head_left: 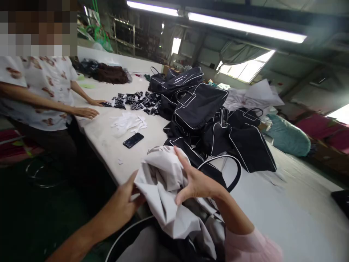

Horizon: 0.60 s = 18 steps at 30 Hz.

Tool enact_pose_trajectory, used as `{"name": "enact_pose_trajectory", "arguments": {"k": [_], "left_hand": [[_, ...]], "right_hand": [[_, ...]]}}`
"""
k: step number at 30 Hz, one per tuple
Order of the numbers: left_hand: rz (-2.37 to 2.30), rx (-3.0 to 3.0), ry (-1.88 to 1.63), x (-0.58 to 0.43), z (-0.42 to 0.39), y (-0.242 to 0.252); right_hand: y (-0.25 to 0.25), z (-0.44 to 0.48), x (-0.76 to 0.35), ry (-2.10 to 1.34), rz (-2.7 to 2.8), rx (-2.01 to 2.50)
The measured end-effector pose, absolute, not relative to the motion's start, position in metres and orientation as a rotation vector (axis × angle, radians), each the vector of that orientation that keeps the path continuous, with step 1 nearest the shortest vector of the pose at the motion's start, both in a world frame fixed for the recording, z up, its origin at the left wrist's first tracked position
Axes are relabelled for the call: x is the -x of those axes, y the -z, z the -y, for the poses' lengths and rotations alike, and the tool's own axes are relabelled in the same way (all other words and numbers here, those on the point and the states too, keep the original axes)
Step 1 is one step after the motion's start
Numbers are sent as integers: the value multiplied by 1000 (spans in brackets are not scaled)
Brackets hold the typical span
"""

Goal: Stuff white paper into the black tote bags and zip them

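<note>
My left hand (124, 203) grips the near edge of a crumpled sheet of grey paper (163, 182) at the table's front edge. My right hand (195, 180) lies on top of the same paper, fingers partly spread and pressing into it. The paper sticks out of a black bag with white piping (152, 240) that sits right below my hands. One bag handle (231, 163) loops up just behind my right hand.
A pile of black bags with white trim (207, 116) fills the middle of the white table (286, 211). A phone (133, 140), white paper scraps (129, 122) and black straps (136, 100) lie further left. Another person (40, 94) stands at the left, both hands on the table.
</note>
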<state>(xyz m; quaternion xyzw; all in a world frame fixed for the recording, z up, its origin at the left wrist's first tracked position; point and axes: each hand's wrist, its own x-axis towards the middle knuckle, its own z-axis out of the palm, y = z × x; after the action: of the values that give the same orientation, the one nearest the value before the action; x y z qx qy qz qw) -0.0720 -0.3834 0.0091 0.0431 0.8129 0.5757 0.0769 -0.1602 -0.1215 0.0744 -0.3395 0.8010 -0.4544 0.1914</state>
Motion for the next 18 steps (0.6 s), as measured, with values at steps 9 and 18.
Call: {"name": "enact_pose_trajectory", "arguments": {"k": [9, 18], "left_hand": [[-2102, -673, -1912, 91, 339, -3], [-2719, -873, -1396, 143, 339, 18]], "right_hand": [[-52, 119, 124, 1450, -2486, 601], [-38, 75, 124, 1824, -2505, 50]]}}
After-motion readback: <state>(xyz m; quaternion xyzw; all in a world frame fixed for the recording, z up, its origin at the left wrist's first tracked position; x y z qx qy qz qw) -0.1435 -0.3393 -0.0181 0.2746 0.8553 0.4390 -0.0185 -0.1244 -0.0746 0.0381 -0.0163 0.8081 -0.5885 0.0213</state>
